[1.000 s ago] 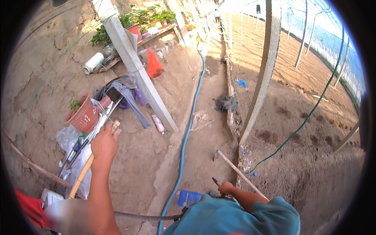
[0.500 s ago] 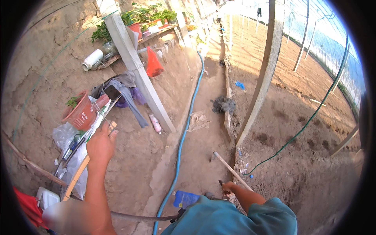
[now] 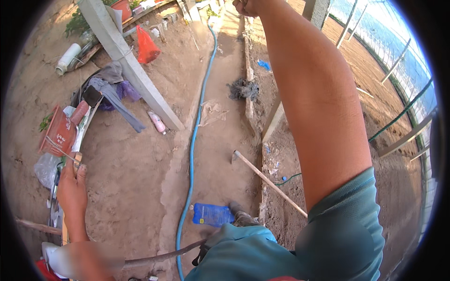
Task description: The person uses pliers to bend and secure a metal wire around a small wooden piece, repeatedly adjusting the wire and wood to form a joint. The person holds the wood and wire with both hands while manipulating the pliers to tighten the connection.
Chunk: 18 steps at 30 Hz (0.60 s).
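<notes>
Fingers (image 3: pixel 81 174) of the left hand (image 3: pixel 72 194) are clasping a wooden strip (image 3: pixel 78 157) | strip is running lengthwise away from the body, tip projecting just beyond them | right hand (image 3: pixel 246 6) is standing well apart, frame-cropped, finger state indeterminable.

The head-worn fisheye looks down from above the near teal shirt (image 3: pixel 253 256) and left hand (image 3: pixel 72 193), facing along the dirt path (image 3: pixel 220 150).

Nothing is legible: white writing (image 3: pixel 60 138) on the reddish pot (image 3: pixel 58 124), a yellow label (image 3: pixel 202 220) on the blue package (image 3: pixel 216 214)
</notes>
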### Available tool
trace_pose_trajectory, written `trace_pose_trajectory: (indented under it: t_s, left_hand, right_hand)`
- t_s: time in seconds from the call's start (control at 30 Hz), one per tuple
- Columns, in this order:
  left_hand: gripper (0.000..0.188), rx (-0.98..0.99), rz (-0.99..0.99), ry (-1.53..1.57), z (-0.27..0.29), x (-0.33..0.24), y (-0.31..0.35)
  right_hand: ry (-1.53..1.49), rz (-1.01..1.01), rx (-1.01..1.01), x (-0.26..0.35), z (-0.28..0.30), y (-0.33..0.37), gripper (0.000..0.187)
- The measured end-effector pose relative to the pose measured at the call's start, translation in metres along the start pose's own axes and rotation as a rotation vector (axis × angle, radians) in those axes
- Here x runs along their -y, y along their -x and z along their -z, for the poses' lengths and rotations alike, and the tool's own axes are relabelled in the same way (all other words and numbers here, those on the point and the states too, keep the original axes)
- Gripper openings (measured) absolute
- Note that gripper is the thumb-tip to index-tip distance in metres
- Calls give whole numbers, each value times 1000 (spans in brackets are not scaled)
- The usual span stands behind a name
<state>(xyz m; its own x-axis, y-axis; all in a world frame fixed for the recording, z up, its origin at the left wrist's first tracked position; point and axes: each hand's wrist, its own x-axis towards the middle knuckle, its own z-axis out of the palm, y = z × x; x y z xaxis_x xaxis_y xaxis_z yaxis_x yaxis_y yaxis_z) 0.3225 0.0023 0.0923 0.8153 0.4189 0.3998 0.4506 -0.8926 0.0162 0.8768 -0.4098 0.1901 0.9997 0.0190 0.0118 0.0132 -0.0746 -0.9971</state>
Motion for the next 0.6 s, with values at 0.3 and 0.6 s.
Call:
trace_pose_trajectory:
  t_s: [0.3,0.6]
  left_hand:
    - [42,6,110,-43,17,-14,-15]
    - [43,42,95,-70,9,1,-18]
  right_hand:
    - [182,-468,377,-385,-73,268,15]
    - [1012,-925,644,-637,99,505,31]
